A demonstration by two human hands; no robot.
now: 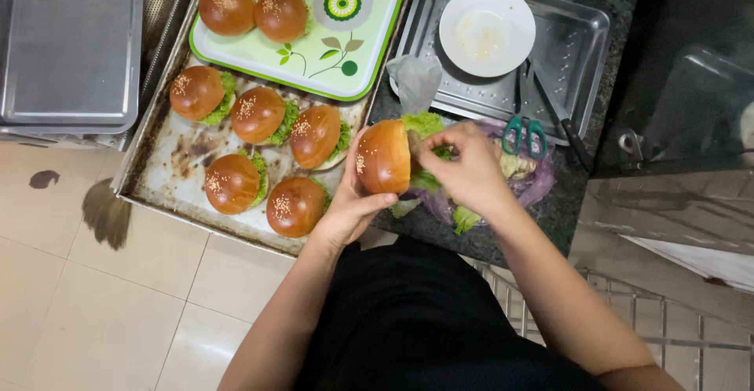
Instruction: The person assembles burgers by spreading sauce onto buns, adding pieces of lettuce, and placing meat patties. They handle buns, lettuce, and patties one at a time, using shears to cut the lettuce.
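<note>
Your left hand (349, 206) cradles a sesame bun (384, 156) from below, fingers curled round its underside, holding it tilted on edge just above the front of the dark counter (565, 202). Your right hand (470, 172) is closed in a pinch on a lettuce leaf (425, 125) at the bun's open side, fingertips pressed together against the green. The step in hand looks like the filling: the leaf is being tucked between the halves. The next move calls for a steady grip below while the leaf is seated flat, so nothing slides out of the tilted bun. Under your right hand lies a plastic bag of lettuce (528, 180) with green-handled scissors (525, 135) on it. Beyond stands a steel tray (577, 41) bearing a white plate (487, 29). To the left, five filled buns sit on a worn baking tray (177, 167), and more rest on a green flowered tray (345, 53).
</note>
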